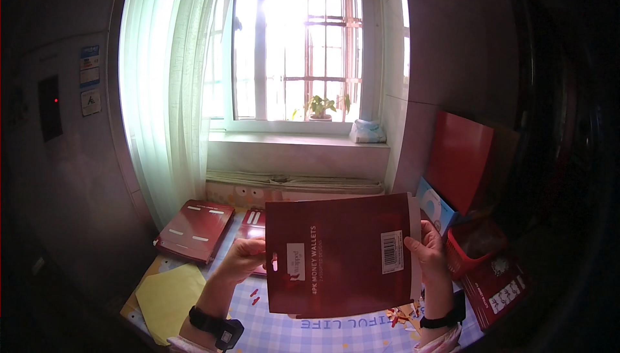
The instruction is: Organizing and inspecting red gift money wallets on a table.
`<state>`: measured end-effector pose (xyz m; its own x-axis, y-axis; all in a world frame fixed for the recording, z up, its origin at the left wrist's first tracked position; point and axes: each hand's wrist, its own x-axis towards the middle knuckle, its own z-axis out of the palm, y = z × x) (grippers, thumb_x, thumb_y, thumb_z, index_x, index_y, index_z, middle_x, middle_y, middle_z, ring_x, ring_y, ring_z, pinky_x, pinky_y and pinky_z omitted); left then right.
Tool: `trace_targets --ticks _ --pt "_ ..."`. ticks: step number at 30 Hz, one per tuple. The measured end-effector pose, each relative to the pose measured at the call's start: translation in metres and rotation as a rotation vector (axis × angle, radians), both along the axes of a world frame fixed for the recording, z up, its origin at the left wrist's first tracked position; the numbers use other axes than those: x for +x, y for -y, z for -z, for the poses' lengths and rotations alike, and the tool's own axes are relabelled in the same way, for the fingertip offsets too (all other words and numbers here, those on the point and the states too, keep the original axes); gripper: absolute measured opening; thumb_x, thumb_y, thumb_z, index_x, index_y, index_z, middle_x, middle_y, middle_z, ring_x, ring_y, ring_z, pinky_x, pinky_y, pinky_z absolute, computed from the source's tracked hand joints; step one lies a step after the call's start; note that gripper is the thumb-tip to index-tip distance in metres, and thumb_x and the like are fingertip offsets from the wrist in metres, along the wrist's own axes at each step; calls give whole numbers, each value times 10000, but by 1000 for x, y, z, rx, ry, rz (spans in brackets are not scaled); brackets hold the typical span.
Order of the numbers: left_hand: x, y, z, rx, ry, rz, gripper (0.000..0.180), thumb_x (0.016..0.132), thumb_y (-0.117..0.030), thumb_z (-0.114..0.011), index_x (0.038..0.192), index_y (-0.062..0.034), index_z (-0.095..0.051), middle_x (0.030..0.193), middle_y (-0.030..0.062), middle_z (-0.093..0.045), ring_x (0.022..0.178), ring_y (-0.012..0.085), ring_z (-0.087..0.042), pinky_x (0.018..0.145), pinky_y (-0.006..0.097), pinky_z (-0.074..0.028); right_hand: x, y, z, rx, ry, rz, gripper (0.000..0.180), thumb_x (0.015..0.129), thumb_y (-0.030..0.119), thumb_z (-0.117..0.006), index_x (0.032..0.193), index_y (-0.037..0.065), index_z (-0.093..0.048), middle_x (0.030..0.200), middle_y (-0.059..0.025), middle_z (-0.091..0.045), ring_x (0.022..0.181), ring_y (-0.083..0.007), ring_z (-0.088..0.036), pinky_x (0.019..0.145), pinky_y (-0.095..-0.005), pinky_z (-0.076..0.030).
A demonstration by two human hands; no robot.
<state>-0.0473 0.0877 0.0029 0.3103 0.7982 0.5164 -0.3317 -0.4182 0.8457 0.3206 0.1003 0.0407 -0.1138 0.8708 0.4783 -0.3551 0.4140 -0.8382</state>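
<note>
I hold up a flat dark red cardboard package (pixel 352 256) over the table, turned sideways, with a white label, a barcode sticker and a pale strip along its right edge. My left hand (pixel 247 259) is closed on its left edge, near a small hang hole. At the opposite edge, my right hand (pixel 426 253) grips it with the thumb on the front face; the fingers behind are hidden. Small red pieces (pixel 255 297) lie below my left hand. More red and gold bits (pixel 403 315) are scattered by my right wrist, partly covered by the package.
At the left lie stacked dark red packages (pixel 197 230) and a yellow sheet (pixel 171 304) on the blue checked tablecloth (pixel 284 330). To the right are a red basket (pixel 460 249), a blue-and-white box (pixel 436 206), a leaning red board (pixel 458 159) and another red package (pixel 497 295). A curtained window is behind.
</note>
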Motion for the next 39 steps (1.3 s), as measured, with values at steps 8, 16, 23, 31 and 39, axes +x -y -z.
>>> trace_targets --ticks 8,16,23,31,39 --pt "-2 3 1 -51 -190 6 183 904 -31 -589 1069 17 -652 947 32 -633 908 100 -575 780 241 -478 -1 0 0 11 -16 -2 297 866 61 -632 1112 14 -472 1037 -125 -620 928 -152 -602 860 -310 -484" --pt "-11 -3 3 -154 -116 -41 212 894 -73 -599 1086 11 -633 982 54 -634 945 123 -576 814 267 -466 0 -4 6 -4 -18 13 286 864 24 -607 1119 19 -476 1063 -115 -607 953 -150 -586 882 -317 -470" --pt "-6 -3 -2 -205 66 -17 240 880 -93 -635 1107 -19 -619 1013 66 -650 922 141 -600 807 287 -473 1 -23 25 90 94 75 273 849 53 -657 1087 34 -525 1035 -80 -625 937 -146 -593 855 -317 -479" --pt "-3 1 -7 -307 149 -75 248 901 -160 -620 1090 0 -619 1048 94 -654 938 180 -633 875 343 -501 -8 -18 29 43 -20 -33 267 816 25 -685 1045 71 -555 1056 -68 -637 963 -134 -602 852 -290 -483" --pt "-30 -15 25 -171 187 376 444 934 -305 -556 1188 59 -566 1154 134 -616 1101 214 -554 961 357 -411 -4 -23 26 384 278 152 107 829 91 -692 910 60 -629 1026 -90 -641 985 -177 -592 871 -316 -457"
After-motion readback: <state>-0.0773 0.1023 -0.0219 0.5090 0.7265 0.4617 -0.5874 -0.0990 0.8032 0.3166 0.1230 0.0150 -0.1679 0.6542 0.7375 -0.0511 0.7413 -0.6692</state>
